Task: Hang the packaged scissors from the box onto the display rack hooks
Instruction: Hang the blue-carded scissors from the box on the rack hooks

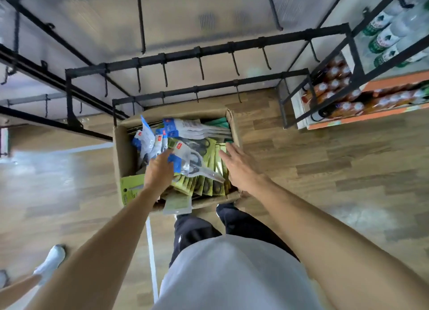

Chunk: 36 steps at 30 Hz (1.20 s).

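Two hands over the box (125, 154). Head view: left hand (160, 170) grips a blue-carded scissors pack (188, 161); right hand (239, 168), at 3 o'clock, spread and empty. Pack likely light, slippery; hold its stiff card. Hooks (201, 68) at 12 o'clock.

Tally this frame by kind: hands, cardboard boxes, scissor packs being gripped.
Hands: 2, left hand and right hand
Cardboard box: 1
Gripped blue-carded scissor pack: 1, in the left hand
Total: 4
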Each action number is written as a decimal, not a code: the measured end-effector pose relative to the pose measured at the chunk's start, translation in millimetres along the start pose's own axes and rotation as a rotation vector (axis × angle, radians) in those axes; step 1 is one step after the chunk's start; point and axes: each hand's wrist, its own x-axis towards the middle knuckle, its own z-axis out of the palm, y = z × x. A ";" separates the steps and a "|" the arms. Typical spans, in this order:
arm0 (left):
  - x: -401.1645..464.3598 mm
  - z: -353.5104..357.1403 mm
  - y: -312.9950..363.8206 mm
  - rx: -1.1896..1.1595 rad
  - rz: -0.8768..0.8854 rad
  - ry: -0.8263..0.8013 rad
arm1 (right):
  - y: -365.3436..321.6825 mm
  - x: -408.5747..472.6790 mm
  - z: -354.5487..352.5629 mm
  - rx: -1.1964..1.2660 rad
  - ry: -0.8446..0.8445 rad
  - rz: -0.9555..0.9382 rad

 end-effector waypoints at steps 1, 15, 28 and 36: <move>-7.1 -7.9 -10.4 -0.002 -0.021 0.029 | -1.3 11.4 -3.7 -0.004 0.005 -0.010; -50.6 -40.2 -51.4 -0.072 -0.146 0.293 | -86.4 148.4 -70.6 -0.048 0.079 -0.225; -75.6 -44.1 -75.5 -0.148 -0.181 0.276 | -106.9 158.8 -65.3 -0.122 0.146 -0.170; -85.4 -54.4 -93.3 -0.237 -0.090 0.185 | -73.8 91.0 -63.2 0.551 0.371 -0.005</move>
